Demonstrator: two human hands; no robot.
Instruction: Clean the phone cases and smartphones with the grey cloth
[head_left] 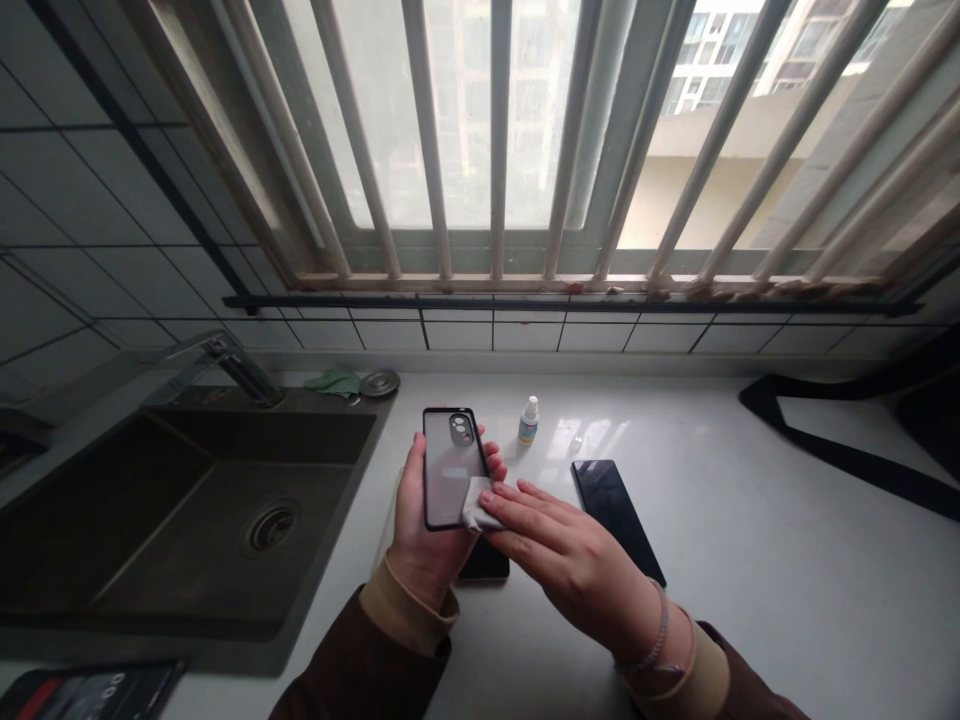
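My left hand (420,495) is wrapped around a phone case (452,470) with a black rim and a translucent grey back, tilted toward me. Camera openings sit at its upper right corner. Against the case's lower right corner, my right hand (566,545) presses a folded light grey cloth (477,506) under its fingers. Below the hands a dark phone-like slab (484,562) lies on the counter, mostly hidden. Right of them rests a black phone (616,518). Behind the case stands a small spray bottle (528,422) with a white top and a coloured label.
On the left is a dark sink (307,550) with a faucet (240,365). A green cloth (334,382) and a metal drain cover (380,383) lie behind it. A small clear cap (577,443) sits near the bottle. A black strap (825,445) lies far right, beneath the barred window (499,150).
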